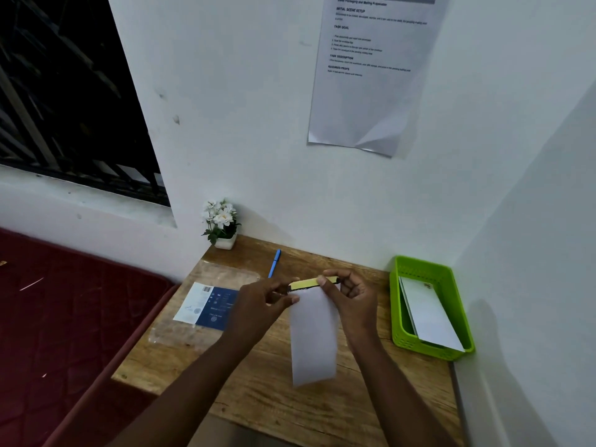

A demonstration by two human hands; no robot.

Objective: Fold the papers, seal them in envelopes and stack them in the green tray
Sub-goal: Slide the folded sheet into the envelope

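Note:
A white envelope (312, 340) hangs lengthwise above the wooden table (258, 391), held at its top end. Across that top end lies a yellow and black glue stick (309, 283). My left hand (261, 301) pinches the envelope's upper left corner and the stick's left end. My right hand (350, 293) grips the stick's right end and the envelope's upper right edge. At the table's right side stands the green tray (396, 304), with white envelopes (430, 314) leaning inside it.
A clear plastic sleeve with a blue and white card (209, 306) lies on the table's left part. A blue pen (274, 263) rests behind the hands. A small white flower pot (222, 225) stands in the back left corner. Walls close the back and right.

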